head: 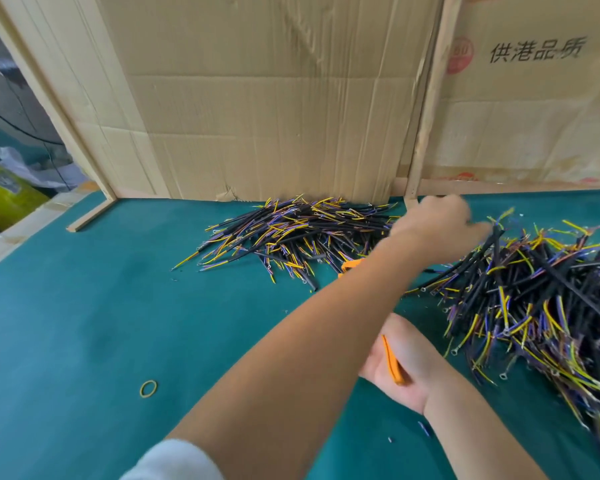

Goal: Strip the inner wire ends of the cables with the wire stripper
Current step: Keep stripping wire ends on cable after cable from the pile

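Cable: black, pinched by my left hand fingers atop right pile. Wire stripper: gripped in right hand, below. I'd lift one cable only, ends forward.

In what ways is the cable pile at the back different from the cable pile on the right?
The back pile is smaller and flatter; the right pile is larger and heaped higher. The back pile lies against the cardboard wall, untouched by either hand; the right pile runs off the frame's right edge, and the left hand grips a cable at its top. Both hold short black cables with yellow and purple inner wires, on the green mat.
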